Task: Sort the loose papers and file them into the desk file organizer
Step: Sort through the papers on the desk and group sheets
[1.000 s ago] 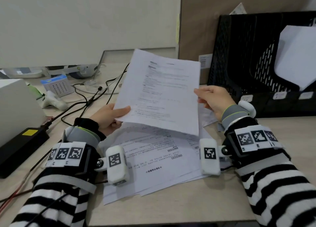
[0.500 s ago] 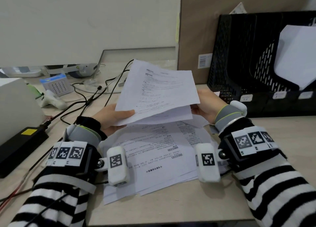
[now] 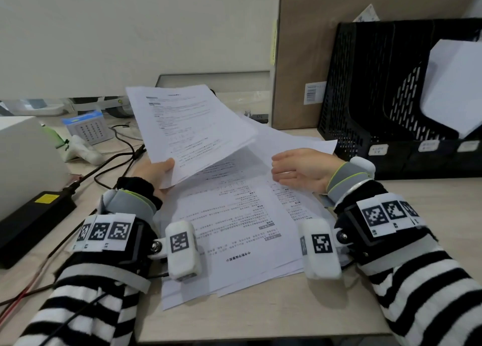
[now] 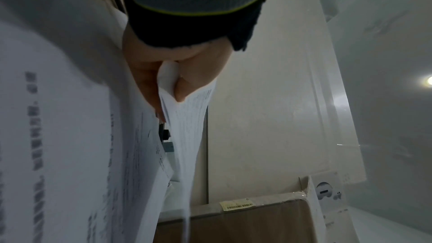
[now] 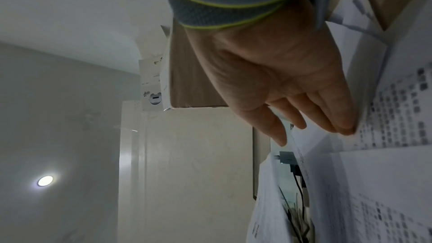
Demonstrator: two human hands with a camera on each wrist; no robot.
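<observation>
My left hand (image 3: 159, 169) pinches the lower left corner of a printed sheet (image 3: 190, 126) and holds it tilted above the desk; the left wrist view shows thumb and fingers (image 4: 149, 88) clamped on the held sheet (image 4: 187, 114). A loose pile of printed papers (image 3: 234, 220) lies spread on the desk below. My right hand (image 3: 300, 169) is flat with straight fingers, lying on the pile's right part, its fingertips (image 5: 346, 127) touching the papers (image 5: 385, 136). The black mesh file organizer (image 3: 370, 90) stands at the back right with a white sheet (image 3: 456, 90) in one slot.
Black cables (image 3: 114, 160) and a black power brick (image 3: 31, 220) lie on the left. A white box (image 3: 23, 157) and a small blue-topped calendar (image 3: 86, 126) stand at the far left. A brown cardboard panel (image 3: 300, 58) stands left of the organizer. The desk's front edge (image 3: 260, 332) is near.
My right hand let go of the raised sheet and dropped flat onto the pile. The left hand alone now holds the sheet, which has swung left and lower.
</observation>
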